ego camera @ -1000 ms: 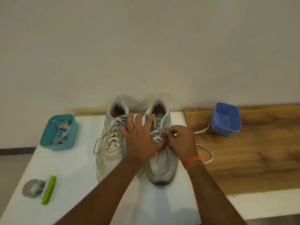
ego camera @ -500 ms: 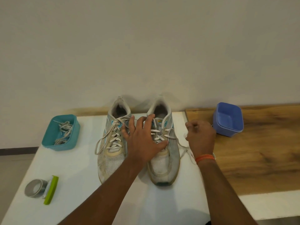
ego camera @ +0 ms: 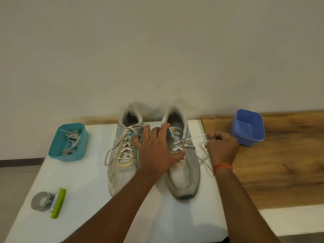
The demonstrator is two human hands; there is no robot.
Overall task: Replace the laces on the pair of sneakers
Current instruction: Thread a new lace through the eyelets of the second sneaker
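Note:
Two worn grey-white sneakers stand side by side on the white table, toes toward me. The left sneaker (ego camera: 122, 165) is fully laced, its lace ends loose. My left hand (ego camera: 157, 148) lies flat with spread fingers across the right sneaker (ego camera: 185, 176), pressing it down. My right hand (ego camera: 221, 148) is to the right of that shoe and pinches its white lace (ego camera: 196, 137), which runs taut from an upper eyelet. The rest of that lace loops loosely below my right hand.
A teal tub (ego camera: 69, 142) with several old laces sits at the left. An empty blue tub (ego camera: 248, 128) stands on the wooden surface (ego camera: 280, 163) at the right. A tape roll with a green cutter (ego camera: 50, 202) lies near the front left.
My right hand left the middle of the right sneaker and drew the lace out to the right, toward the blue tub. My left hand stayed pressed on the shoe.

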